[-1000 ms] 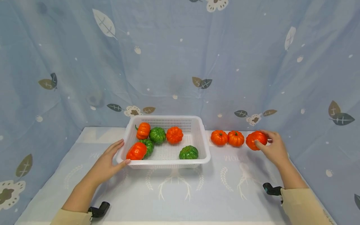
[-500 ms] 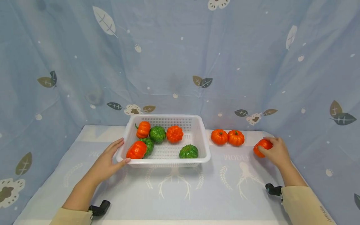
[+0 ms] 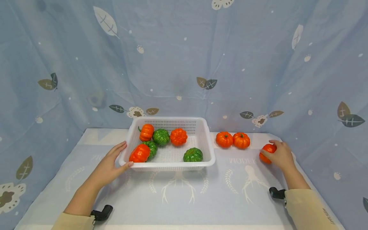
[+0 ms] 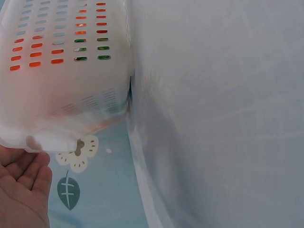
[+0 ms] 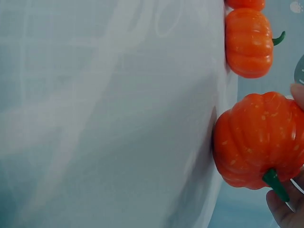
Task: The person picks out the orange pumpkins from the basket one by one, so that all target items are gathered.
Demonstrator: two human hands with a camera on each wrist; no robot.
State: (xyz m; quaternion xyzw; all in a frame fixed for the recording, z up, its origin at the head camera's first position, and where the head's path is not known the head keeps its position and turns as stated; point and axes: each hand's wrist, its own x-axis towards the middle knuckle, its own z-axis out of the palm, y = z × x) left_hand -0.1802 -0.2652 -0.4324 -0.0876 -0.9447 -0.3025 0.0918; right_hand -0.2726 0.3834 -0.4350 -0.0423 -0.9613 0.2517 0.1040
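A: What does the right hand point(image 3: 281, 156) hold?
B: Thumb and fingers curl round a glossy red-orange, ribbed pumpkin point(image 5: 259, 140) with a green stem, parted only by its width. On a clock centred on the basket in the head view, this pumpkin lies at three o'clock; whether it bears on the table cannot be told.
A: And the left hand point(image 3: 106, 169)?
B: It is spread, grasping nothing, and touches the white, perforated plastic basket point(image 3: 172, 165) at about eight o'clock, thumb at the near rim.
A: What lies between them?
B: Two orange, ribbed pumpkins point(image 3: 241, 141), side by side, at ten o'clock from the held one.
A: And inside the basket?
B: An orange, stemmed pumpkin point(image 3: 146, 132) at ten o'clock; a mottled green gourd point(image 3: 161, 137) near twelve; a knobbly orange gourd point(image 3: 178, 137) at two; a ribbed green pumpkin point(image 3: 193, 155) at four; a red-orange, lobed pumpkin point(image 3: 139, 153) at eight, partly covering another green gourd point(image 3: 152, 149).
A: The surroundings?
B: A table point(image 3: 161, 210) under pale printed cloth; at twelve, a blue, leaf-patterned curtain point(image 3: 172, 57).
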